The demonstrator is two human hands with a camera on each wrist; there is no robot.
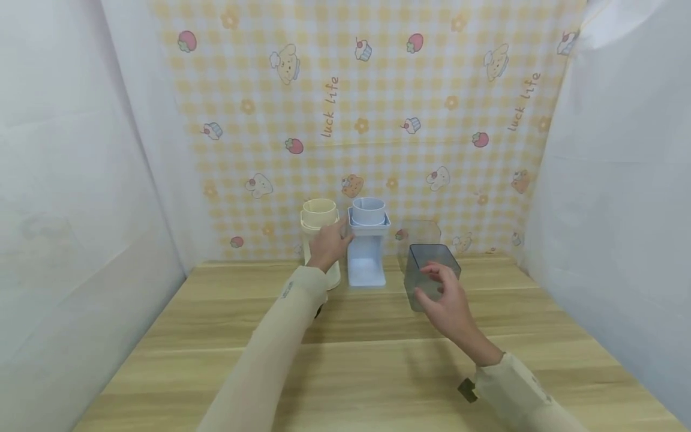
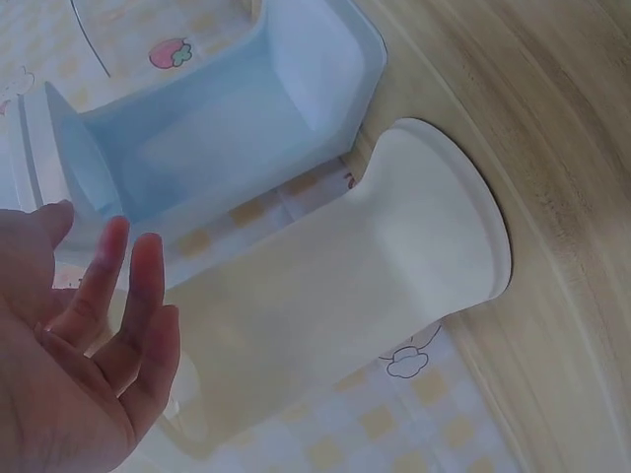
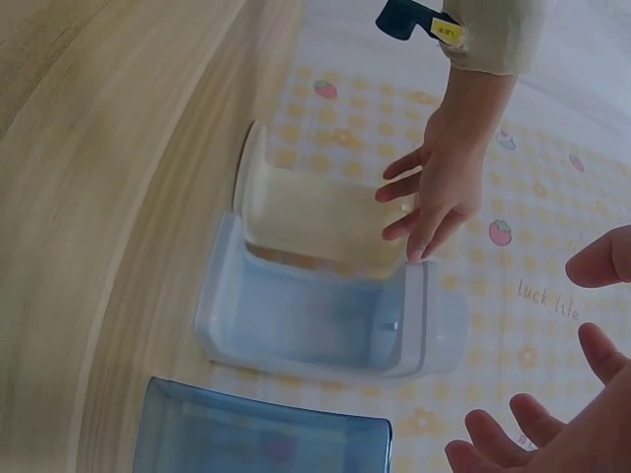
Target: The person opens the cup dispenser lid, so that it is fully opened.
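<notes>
My left hand (image 1: 328, 245) is at the upper part of a cream plastic stand (image 1: 333, 277) with a round cup-like top, partly hiding it. Its fingers are loosely bent, with nothing held in the left wrist view. Beside it stands a light blue stand (image 1: 367, 277) of similar build, with a squared rim and a round top; the left fingertips are close to its edge in the right wrist view. My right hand (image 1: 448, 303), thumb and fingers spread apart, overlaps a translucent grey-blue square container (image 1: 413, 276). No object is between the right fingers in the right wrist view.
A clear see-through container (image 1: 429, 231) stands behind the grey-blue one. All stand toward the back of the wooden table (image 1: 345, 372), near a yellow checked cloth (image 1: 345, 90). White sheets (image 1: 54, 180) hang at both sides.
</notes>
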